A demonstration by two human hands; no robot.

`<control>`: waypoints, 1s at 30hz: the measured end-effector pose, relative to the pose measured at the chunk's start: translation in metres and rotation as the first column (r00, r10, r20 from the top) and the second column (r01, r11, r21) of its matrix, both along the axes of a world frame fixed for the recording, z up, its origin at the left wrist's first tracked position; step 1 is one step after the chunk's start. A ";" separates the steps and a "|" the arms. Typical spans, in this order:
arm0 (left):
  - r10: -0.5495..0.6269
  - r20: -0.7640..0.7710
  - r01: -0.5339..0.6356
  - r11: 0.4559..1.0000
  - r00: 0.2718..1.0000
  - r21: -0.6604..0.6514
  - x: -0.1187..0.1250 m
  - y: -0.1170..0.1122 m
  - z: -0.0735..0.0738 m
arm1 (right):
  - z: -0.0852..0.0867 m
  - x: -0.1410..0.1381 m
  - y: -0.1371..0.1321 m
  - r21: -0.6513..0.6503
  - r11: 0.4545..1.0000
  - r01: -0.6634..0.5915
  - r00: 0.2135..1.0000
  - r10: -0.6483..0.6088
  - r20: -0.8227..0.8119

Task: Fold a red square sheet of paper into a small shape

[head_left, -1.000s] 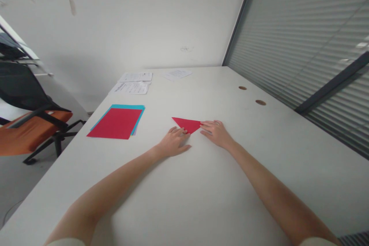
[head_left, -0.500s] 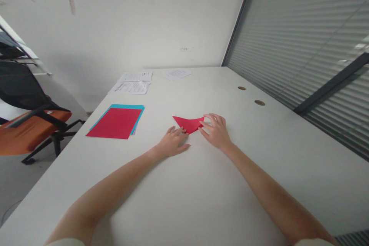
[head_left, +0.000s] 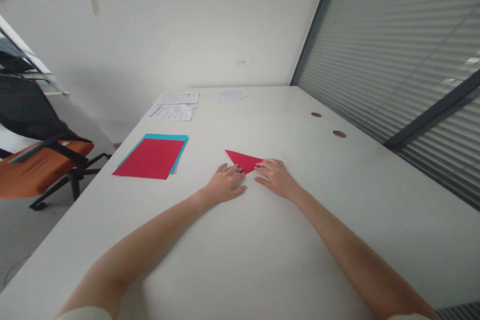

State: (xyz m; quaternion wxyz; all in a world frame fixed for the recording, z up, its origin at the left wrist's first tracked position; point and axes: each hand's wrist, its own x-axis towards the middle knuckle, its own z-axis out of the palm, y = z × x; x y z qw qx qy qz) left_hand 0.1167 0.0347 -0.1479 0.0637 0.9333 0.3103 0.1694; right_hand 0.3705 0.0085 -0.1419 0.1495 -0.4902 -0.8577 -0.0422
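A red paper folded into a triangle (head_left: 243, 159) lies flat on the white table (head_left: 262, 240). My left hand (head_left: 225, 185) rests on its near left corner, fingers stretched out and pressing down. My right hand (head_left: 275, 178) lies over the triangle's right end, fingers flat on the paper. Both forearms reach in from the bottom of the view.
A stack of coloured sheets, red on top of blue (head_left: 152, 158), lies to the left. Printed white papers (head_left: 173, 110) sit at the far edge. Two round cable holes (head_left: 339, 133) are on the right near the blinds. An orange office chair (head_left: 35, 160) stands left of the table.
The right hand had lifted the triangle's right tip half a second ago; it has now pressed the paper flat again and moved slightly left. The left hand stayed put.
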 end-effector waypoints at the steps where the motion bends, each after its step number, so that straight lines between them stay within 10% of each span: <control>1: 0.002 -0.005 -0.002 1.000 1.000 0.001 0.000 0.000 -0.001 | -0.001 0.005 0.002 0.006 0.999 0.037 0.999 -0.037 0.000; 8: 0.027 -0.003 -0.027 1.000 1.000 -0.008 -0.001 0.002 0.004 | -0.006 0.028 0.014 0.072 0.984 0.163 0.985 -0.158 -0.067; 30: 0.169 0.031 -0.172 0.977 0.985 0.130 0.004 0.004 0.007 | 0.001 0.023 0.024 0.113 0.991 -0.070 0.973 0.092 -0.212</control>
